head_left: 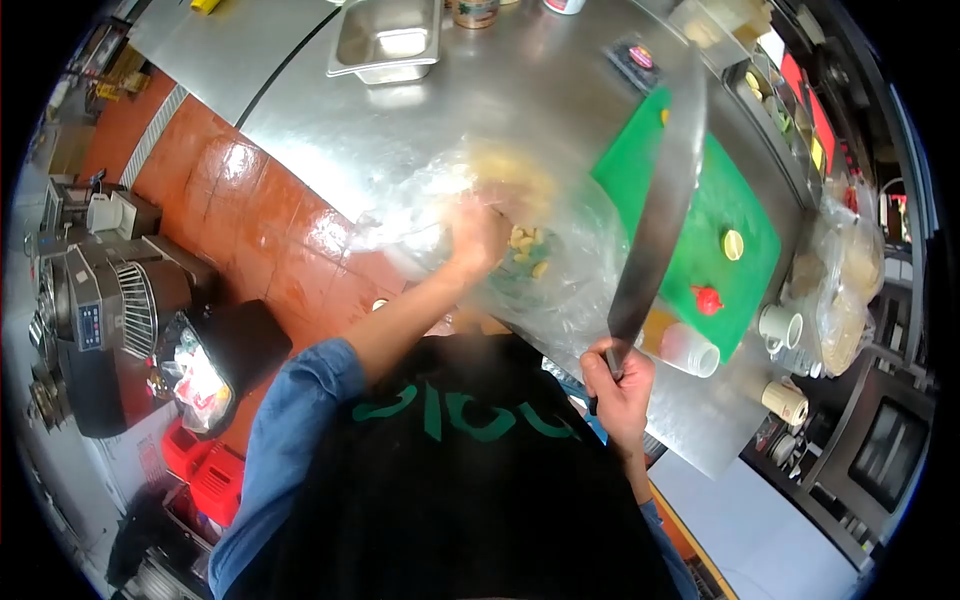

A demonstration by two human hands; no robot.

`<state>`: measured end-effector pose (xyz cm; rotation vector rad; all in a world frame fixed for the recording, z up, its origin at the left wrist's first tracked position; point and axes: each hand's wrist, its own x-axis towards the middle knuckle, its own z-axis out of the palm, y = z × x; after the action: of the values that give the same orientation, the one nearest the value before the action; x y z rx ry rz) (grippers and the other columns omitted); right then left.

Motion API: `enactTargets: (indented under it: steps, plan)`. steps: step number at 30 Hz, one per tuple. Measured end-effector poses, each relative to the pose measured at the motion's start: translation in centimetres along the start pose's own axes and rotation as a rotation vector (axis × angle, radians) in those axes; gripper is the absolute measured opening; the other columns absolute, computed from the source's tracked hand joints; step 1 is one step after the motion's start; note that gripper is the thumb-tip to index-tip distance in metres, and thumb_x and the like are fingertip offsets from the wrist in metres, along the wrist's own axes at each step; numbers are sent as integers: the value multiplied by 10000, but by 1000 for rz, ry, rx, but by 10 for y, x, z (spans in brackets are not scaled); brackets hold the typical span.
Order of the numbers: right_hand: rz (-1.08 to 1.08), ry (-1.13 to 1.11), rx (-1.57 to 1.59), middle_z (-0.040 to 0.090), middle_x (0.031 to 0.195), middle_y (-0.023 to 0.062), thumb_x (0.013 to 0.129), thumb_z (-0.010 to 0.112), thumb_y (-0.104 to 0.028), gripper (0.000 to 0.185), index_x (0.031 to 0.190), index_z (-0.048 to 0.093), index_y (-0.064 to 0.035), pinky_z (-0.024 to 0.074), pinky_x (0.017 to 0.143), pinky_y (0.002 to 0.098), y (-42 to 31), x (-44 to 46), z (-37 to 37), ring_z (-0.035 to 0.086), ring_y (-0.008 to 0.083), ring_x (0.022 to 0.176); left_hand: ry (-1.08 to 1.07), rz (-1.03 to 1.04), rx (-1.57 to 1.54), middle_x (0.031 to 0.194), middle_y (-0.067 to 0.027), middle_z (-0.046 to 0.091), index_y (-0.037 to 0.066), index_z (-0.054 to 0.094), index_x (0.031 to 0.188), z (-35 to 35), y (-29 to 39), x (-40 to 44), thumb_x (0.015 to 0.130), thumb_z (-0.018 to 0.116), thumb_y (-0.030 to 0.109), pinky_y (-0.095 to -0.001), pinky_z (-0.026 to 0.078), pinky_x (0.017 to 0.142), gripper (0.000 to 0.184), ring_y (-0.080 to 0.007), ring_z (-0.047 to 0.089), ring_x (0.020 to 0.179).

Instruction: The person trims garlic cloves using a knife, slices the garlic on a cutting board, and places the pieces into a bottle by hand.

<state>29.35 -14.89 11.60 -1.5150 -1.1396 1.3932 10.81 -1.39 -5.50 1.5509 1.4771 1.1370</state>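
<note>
Mostly clear and crinkled, the plastic bag (585, 280) spreads over the steel counter (520, 100) at twelve o'clock from the person, yellowish pieces (525, 240) showing inside. The left hand (480, 235) is over its nine o'clock side, forearm slanting up from seven o'clock; blur hides whether its fingers are open or closed. At the bag's five o'clock, the right hand (618, 382) wraps its fingers around the handle of a broad knife (665, 190), blade raised towards one o'clock. A steel pan (385, 40) sits at eleven o'clock. At three, a green board (745, 205) bears a cut lime (733, 245); at four, a translucent container (690, 350) has contents too unclear to name.
</note>
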Motion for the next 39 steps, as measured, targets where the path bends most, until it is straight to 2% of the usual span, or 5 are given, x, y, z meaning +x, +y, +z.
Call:
enactTargets:
  steps: [7, 12, 26, 30, 39]
  plan:
    - [-549, -231, -653, 551, 689, 111, 748, 702, -80, 177, 816, 553, -14, 447, 511, 363, -16, 23, 42, 568, 291, 582, -272, -876, -1021, 928, -99, 654, -2, 550, 1135, -115, 87, -80, 849, 624, 138, -298, 498, 583, 327, -158, 614, 693]
    - [-927, -578, -738, 500, 689, 71, 667, 750, -451, 473, 773, 515, -55, 459, 494, 320, -24, 22, 128, 561, 242, 578, -31, -788, -1180, 981, -102, 645, -23, 500, 1182, -192, 78, -151, 845, 633, 170, -273, 488, 541, 410, -145, 621, 712]
    - [-1347, -1348, -647, 472, 634, 72, 657, 744, -472, 488, 728, 497, -56, 449, 466, 331, -43, -100, 453, 547, 246, 529, 665, -115, -1103, 1003, -51, 649, -15, 562, 1153, -430, 73, -387, 800, 701, 345, -186, 448, 563, 524, -75, 610, 740]
    - [-1443, -1557, -680, 468, 635, 73, 670, 729, -488, 494, 721, 496, -56, 452, 464, 331, -47, -129, 526, 552, 244, 529, 954, -470, -1202, 1106, -61, 617, -14, 537, 1199, -463, 59, -422, 729, 777, 355, -187, 454, 572, 643, -88, 616, 757]
    - [-1510, -1917, -502, 470, 646, 69, 677, 729, -483, 492, 720, 495, -52, 458, 462, 330, -47, -162, 698, 552, 238, 528, 1270, -274, -1114, 982, -65, 640, -32, 570, 1144, -553, 24, -465, 801, 714, 242, -182, 444, 571, 462, -82, 592, 705]
